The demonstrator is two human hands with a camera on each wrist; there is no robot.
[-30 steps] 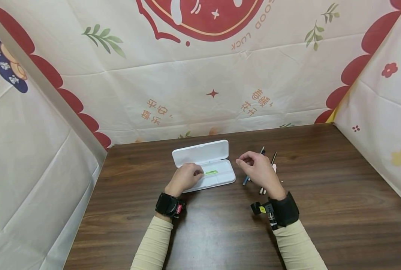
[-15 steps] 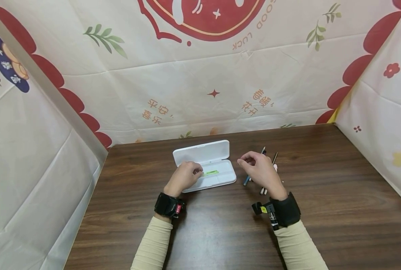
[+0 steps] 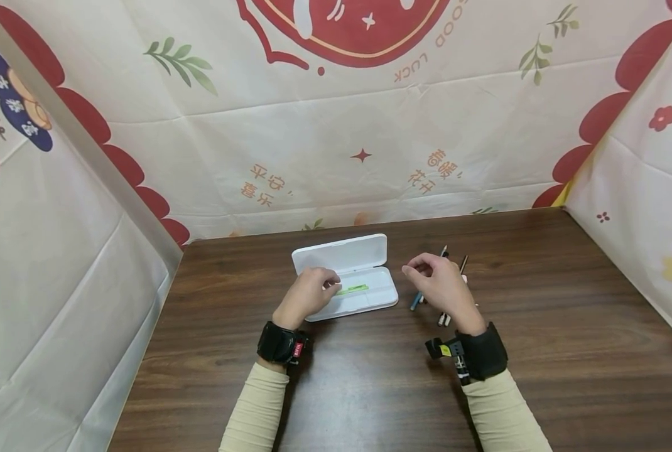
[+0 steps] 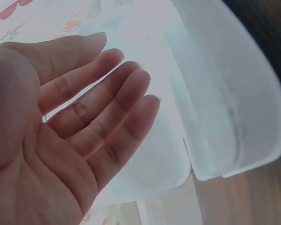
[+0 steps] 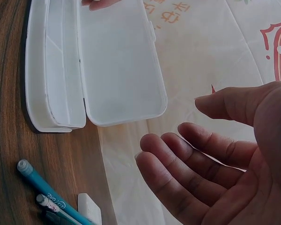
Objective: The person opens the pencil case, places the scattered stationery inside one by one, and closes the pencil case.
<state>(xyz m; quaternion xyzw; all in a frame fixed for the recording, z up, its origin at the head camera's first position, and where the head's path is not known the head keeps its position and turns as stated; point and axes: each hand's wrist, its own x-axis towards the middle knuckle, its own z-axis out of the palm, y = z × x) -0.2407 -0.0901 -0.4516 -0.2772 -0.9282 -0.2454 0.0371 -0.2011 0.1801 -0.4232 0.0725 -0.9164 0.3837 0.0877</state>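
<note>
A white pencil case (image 3: 378,295) lies on the table with its lid (image 3: 344,254) raised. Inside it shows a light green strip (image 3: 355,289). My left hand (image 3: 308,292) is over the case's left part, which it hides. In the left wrist view the fingers of that left hand (image 4: 89,103) are loosely bent, with nothing between them. To the right of the case hovers my right hand (image 3: 440,282), holding nothing. Its fingers are relaxed and the thumb is apart in the right wrist view. Beneath it lies a blue pen (image 5: 47,187), partly covered in the head view.
Beside the blue pen are a thin white-ended stick (image 5: 49,202) and a white block like an eraser (image 5: 89,208). More thin pens or pencils (image 3: 463,263) lie under the right hand. A printed cloth (image 3: 313,138) hangs behind the brown table (image 3: 347,389).
My left hand has drifted slightly left against the case, so more of the green strip shows. My right hand stays almost still. The head view has shifted a little.
</note>
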